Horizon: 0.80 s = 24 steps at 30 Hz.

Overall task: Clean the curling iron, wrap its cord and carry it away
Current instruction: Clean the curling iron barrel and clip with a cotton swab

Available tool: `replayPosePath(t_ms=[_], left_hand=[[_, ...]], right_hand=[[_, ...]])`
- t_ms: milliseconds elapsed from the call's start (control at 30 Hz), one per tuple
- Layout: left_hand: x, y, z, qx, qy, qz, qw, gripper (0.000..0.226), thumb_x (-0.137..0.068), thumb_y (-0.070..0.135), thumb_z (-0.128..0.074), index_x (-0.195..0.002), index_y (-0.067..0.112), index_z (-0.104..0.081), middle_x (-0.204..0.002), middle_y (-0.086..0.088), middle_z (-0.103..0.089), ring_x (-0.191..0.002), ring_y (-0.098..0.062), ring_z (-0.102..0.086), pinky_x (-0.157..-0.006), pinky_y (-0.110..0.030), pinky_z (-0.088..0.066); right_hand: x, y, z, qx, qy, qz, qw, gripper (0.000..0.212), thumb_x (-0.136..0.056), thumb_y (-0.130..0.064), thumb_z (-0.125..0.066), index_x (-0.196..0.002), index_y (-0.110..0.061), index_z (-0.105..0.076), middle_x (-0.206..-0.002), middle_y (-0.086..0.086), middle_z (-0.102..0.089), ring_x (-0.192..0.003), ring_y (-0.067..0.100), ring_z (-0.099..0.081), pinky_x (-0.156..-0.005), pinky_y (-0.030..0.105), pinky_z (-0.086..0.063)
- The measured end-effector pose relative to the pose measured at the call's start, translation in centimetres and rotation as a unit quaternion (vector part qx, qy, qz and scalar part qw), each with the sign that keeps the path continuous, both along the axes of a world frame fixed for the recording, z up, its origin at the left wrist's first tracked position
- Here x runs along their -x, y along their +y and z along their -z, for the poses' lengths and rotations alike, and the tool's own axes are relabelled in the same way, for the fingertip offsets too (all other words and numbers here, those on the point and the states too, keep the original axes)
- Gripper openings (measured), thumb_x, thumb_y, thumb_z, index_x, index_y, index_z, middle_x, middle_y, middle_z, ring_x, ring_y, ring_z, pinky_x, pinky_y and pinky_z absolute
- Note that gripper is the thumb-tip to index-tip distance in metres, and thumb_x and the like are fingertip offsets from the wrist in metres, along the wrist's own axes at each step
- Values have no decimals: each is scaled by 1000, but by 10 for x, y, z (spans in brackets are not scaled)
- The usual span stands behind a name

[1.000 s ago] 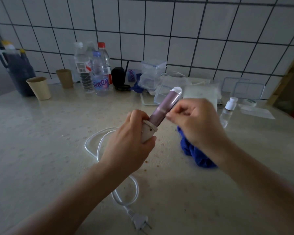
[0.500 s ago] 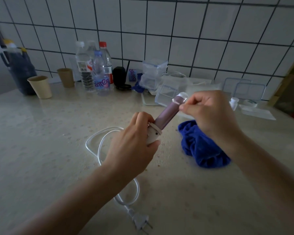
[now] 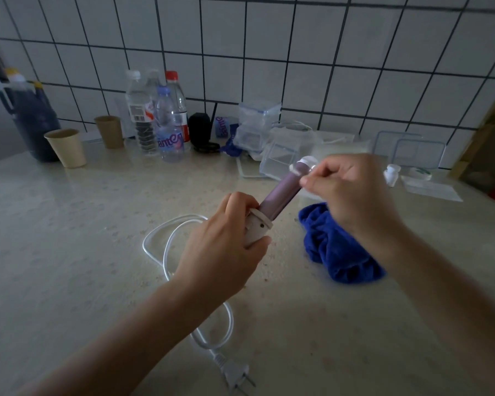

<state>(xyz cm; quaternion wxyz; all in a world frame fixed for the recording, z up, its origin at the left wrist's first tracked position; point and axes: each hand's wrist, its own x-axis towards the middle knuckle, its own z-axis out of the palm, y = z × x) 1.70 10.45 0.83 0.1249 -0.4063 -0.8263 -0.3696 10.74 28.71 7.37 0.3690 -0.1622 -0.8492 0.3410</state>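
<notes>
Left hand [image 3: 223, 252] is gripping the curling iron [image 3: 280, 195] at its handle, right hand [image 3: 352, 192] is pinching its tip; bottle [image 3: 169, 132] label behind is blurred.

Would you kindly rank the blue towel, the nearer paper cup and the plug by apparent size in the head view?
1. blue towel
2. nearer paper cup
3. plug, smallest although closest to the camera

Countertop [image 3: 69, 238] bearing blue cloth [image 3: 337, 252], cord [image 3: 231, 321]

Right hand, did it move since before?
Yes. The right hand slid up the curling iron to its white tip, away from the blue cloth.
</notes>
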Motion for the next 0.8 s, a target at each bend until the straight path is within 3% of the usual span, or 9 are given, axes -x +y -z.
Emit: replayPosePath(t_ms=[133,233,367,567,667,733,800], left_hand=[[5,-1,0,-23,-5,7,1000,40,-86,43,-75,-112,33,-46,-87,20,-50,-66,-12,-52,-51,-27,-35],[3,-1,-1,-16,20,15,1000,37,-90,44,-71,-118,28,-52,-89,17,-51,-63,-12,-48,-52,-18,-29],[0,-2,-2,-3,18,32,999,32,-96,45,-60,-124,31,-51,-84,19,-55,-59,1,-51,-49,-15,-24],[4,-3,-3,-35,-27,61,997,17,-95,43,-48,-109,34,-52,-74,18,-57,-73,-2,-57,-49,-18,-29],[4,-2,-3,-32,-23,71,997,8,-100,37,-49,-106,34,-52,-70,15,-57,-73,1,-58,-53,-14,-36],[3,-3,-3,-25,-22,84,996,4,-103,33,-49,-106,34,-51,-67,13,-57,-68,-1,-59,-52,-13,-37],[2,-3,-3,-22,-28,93,995,4,-105,33,-47,-105,34,-51,-67,11,-58,-64,-4,-58,-49,-16,-35]], right_hand=[[4,-39,30,-28,-75,-102,992,25,-93,-17,-78,-69,-21,-71,-53,-8,-65,-40,5,-50,-41,23,-45],[5,-25,24,-19,-46,-73,996,25,-92,-17,-79,-69,-20,-70,-51,-12,-62,-36,3,-44,-40,16,-36],[4,3,6,17,17,-13,1000,23,-88,-13,-80,-67,-11,-71,-50,10,-58,-46,14,-42,-49,29,-37],[6,-30,29,-25,-45,-95,994,31,-90,-14,-80,-63,-20,-66,-44,-10,-54,-36,5,-36,-39,18,-30],[5,-11,15,-12,-8,-62,998,26,-90,-15,-79,-66,-18,-69,-46,-2,-57,-39,5,-38,-42,22,-34],[4,3,5,7,21,-32,999,24,-89,-14,-79,-67,-15,-70,-50,11,-60,-44,15,-43,-49,29,-37],[3,0,8,9,16,-38,999,26,-89,-13,-79,-66,-16,-69,-49,8,-60,-43,13,-43,-48,29,-37]])
